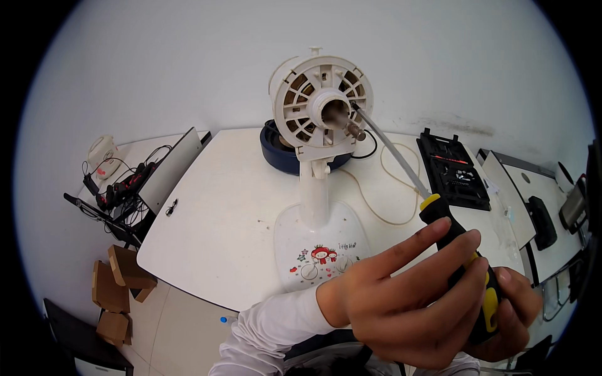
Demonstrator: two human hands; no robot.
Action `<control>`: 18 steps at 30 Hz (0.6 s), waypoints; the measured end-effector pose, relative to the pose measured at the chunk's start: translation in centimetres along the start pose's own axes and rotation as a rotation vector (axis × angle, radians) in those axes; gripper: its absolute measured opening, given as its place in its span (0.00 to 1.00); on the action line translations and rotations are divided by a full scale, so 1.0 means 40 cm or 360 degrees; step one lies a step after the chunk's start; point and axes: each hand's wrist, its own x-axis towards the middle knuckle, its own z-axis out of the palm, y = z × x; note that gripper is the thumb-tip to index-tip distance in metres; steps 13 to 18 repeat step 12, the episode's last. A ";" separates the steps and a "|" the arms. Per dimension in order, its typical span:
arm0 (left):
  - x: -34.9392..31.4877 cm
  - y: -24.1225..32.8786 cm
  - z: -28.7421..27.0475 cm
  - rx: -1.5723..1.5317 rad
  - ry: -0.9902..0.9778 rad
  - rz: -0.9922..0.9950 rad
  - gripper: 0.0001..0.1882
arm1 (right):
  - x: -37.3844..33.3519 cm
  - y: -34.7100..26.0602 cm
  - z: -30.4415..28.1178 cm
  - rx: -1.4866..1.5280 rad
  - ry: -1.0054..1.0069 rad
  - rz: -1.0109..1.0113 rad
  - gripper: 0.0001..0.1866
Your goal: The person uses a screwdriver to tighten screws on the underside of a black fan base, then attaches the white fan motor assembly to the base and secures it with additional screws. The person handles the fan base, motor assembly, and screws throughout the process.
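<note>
A white desk fan stands on the white table (pixel 219 219) with its blades and grille off. Its round motor housing (pixel 320 100) faces me, and its flat base (pixel 316 241) carries a small cartoon print. A long screwdriver (pixel 401 163) with a black and yellow handle reaches up to the left, its tip at the hub of the housing. My left hand (pixel 401 294), in a white sleeve, wraps its fingers over the handle. My right hand (pixel 517 307) grips the handle from below and behind.
A dark blue round part (pixel 276 155) lies behind the fan, and a beige cord (pixel 382 210) loops on the table. An open black tool case (pixel 454 169) sits at the right. Cables and a grey panel (pixel 164 169) lie at the left, with cardboard boxes (pixel 116 282) on the floor.
</note>
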 end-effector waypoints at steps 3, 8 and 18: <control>0.003 0.005 0.009 0.0022 0.0079 -0.0043 0.14 | 0.000 -0.005 0.008 -0.0017 0.0051 0.0035 0.25; 0.003 0.010 0.010 -0.0015 0.0089 -0.0084 0.14 | 0.002 0.003 -0.001 -0.0021 -0.0003 0.0000 0.26; -0.001 0.002 0.018 -0.0043 0.0172 -0.0040 0.14 | 0.000 0.009 -0.024 0.0132 -0.0189 0.0018 0.27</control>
